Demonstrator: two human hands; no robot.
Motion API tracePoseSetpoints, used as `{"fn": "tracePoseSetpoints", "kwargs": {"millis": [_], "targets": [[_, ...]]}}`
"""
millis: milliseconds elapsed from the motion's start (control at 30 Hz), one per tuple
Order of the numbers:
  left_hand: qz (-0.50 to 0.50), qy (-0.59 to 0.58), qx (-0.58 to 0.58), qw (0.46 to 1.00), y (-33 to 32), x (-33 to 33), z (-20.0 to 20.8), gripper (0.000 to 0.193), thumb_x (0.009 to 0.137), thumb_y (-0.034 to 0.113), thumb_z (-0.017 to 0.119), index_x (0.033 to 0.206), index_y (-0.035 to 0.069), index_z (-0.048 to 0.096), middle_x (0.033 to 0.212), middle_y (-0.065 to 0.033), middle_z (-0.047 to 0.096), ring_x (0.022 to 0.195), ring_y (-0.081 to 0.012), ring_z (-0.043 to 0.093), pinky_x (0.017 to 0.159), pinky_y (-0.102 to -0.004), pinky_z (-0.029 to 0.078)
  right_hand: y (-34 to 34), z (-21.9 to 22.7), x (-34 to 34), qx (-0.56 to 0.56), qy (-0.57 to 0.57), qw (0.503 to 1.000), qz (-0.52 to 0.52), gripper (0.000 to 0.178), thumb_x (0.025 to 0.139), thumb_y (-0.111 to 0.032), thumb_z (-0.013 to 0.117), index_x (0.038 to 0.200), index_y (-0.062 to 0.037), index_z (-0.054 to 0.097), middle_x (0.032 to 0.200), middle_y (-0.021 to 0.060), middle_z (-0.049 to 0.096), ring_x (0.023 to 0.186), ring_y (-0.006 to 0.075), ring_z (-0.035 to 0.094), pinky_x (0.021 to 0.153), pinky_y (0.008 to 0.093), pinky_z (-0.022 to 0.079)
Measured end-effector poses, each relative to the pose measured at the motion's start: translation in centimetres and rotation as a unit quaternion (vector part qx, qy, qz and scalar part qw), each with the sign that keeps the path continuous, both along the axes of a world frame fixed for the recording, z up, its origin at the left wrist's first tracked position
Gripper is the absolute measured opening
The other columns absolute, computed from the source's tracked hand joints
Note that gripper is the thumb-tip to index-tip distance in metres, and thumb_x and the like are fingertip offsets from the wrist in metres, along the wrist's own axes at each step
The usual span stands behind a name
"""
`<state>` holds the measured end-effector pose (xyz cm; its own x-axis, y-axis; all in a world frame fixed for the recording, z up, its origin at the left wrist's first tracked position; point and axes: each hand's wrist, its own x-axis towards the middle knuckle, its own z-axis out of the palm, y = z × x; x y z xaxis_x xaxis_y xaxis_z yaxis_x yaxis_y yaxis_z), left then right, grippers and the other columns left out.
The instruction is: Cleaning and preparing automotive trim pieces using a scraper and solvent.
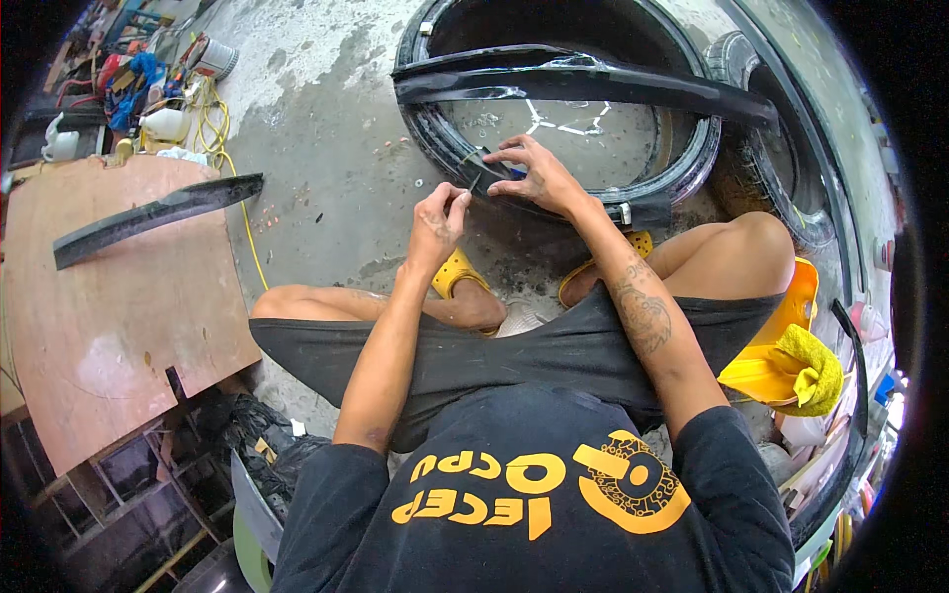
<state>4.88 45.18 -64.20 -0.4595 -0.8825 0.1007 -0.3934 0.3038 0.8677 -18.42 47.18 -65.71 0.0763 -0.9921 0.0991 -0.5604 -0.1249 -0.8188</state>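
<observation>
In front of me lies a black tyre [435, 143] on its side on the floor. A long black plastic trim piece [633, 84] rests across its top, and a branching white piece [563, 127] shows within the ring. At the tyre's near edge my left hand [440, 225] is closed, thumb and fingertips pinched on a thin dark sliver [475, 184]. Just to its right, my right hand [542, 178] has thumb and fingers apart over a small black flat piece [476, 170] on the tyre's edge. Something blue [517, 171] shows partly beneath that hand.
A second tyre [791, 168] stands at the right. To the left, a plywood board [119, 326] bears another black trim strip [158, 215]. A yellow cable [240, 198] runs past it. A yellow plastic seat [761, 371] with a yellow cloth [816, 371] is beside my right knee.
</observation>
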Motion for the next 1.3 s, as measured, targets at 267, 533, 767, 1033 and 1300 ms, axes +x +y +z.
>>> {"fn": "tracePoseSetpoints", "kwargs": {"millis": [267,533,767,1033,1300], "targets": [[0.031,0.066,0.292,0.953,-1.5,0.7,-0.2,0.017,0.103,0.016,0.061,0.095,0.001,0.061,0.073,-0.0046,0.066,0.053,-0.0076,0.056,0.047,-0.0245,0.045,-0.2,-0.1,-0.1,0.030,-0.013,0.999,0.009,0.050,0.079,-0.029,0.087,0.126,-0.0201,0.073,0.129,0.0127,0.061,0.121,0.0321,0.060,0.102,0.0411,0.050],[0.031,0.035,-0.043,0.998,-0.4,-0.1,-0.9,0.012,0.097,0.007,0.069,0.104,-0.002,0.067,0.077,-0.0075,0.069,0.058,-0.0103,0.059,0.053,-0.0271,0.046,-0.1,-0.1,0.0,0.050,-0.009,0.999,0.005,0.050,0.080,-0.025,0.086,0.128,-0.0208,0.072,0.131,0.0132,0.060,0.120,0.0323,0.060,0.102,0.0402,0.051],[0.017,-0.019,-0.115,0.993,-1.1,-0.2,-0.6,0.009,0.094,0.004,0.070,0.098,-0.003,0.068,0.078,-0.0159,0.066,0.066,-0.0157,0.063,0.060,-0.0317,0.049,-0.2,-0.2,-0.1,0.064,-0.012,0.998,0.011,0.051,0.080,-0.025,0.086,0.129,-0.0220,0.072,0.133,0.0129,0.058,0.118,0.0311,0.061,0.100,0.0396,0.053],[-0.052,-0.011,-0.155,0.987,0.2,-0.9,0.3,0.007,0.095,0.004,0.065,0.092,-0.001,0.061,0.083,-0.0223,0.061,0.076,-0.0430,0.063,0.067,-0.0463,0.050,-0.4,0.0,-0.2,0.088,-0.031,0.996,0.009,0.052,0.080,-0.026,0.086,0.130,-0.0231,0.072,0.132,0.0120,0.059,0.116,0.0301,0.061,0.100,0.0398,0.053],[-0.070,-0.028,-0.144,0.987,0.2,-0.8,-0.3,0.009,0.092,0.002,0.070,0.095,-0.004,0.064,0.084,-0.0230,0.064,0.076,-0.0406,0.066,0.068,-0.0397,0.052,-0.1,0.2,-0.2,0.055,-0.029,0.998,0.002,0.049,0.081,-0.025,0.086,0.128,-0.0193,0.072,0.125,0.0112,0.063,0.111,0.0281,0.065,0.096,0.0391,0.054]]}}
